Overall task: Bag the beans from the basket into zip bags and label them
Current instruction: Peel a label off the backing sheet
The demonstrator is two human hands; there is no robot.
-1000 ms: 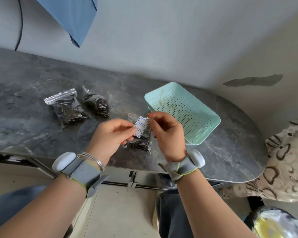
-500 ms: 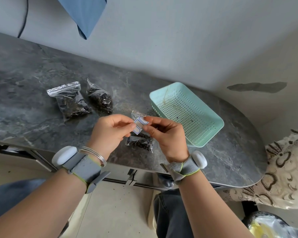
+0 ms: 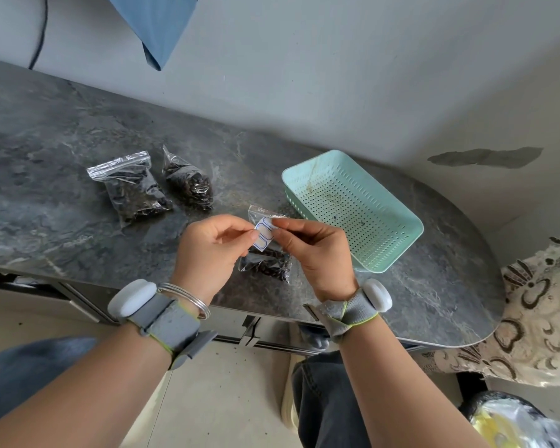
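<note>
Pinching a little white sticker strip (image 3: 263,236) with blue outlines, the left hand (image 3: 207,250) and the right hand (image 3: 314,253) meet just above the near part of the dark stone surface (image 3: 62,124). Both hands have their fingers curled, with thumb and fingertips on the strip, one from each side. The fingertips cover its edges, so I cannot tell if a sticker is coming off. The strip is tilted, and its long side runs from low on the left to high on the right.

Right under the hands lies a zip bag (image 3: 265,266) of dark beans. The hands hide its middle. Its long side runs away from the person, with the clear top end pointing to the wall and the bean end near the edge.

Two more bags lie well apart to the left. The flat bag (image 3: 133,189) has its zip end pointing away and left. The bunched bag (image 3: 189,185) is just beside it, with its narrow end pointing to the wall.

The mint green basket (image 3: 414,221) sits to the right, long side slanting from far left to near right. The right hand covers part of its near wall.
</note>
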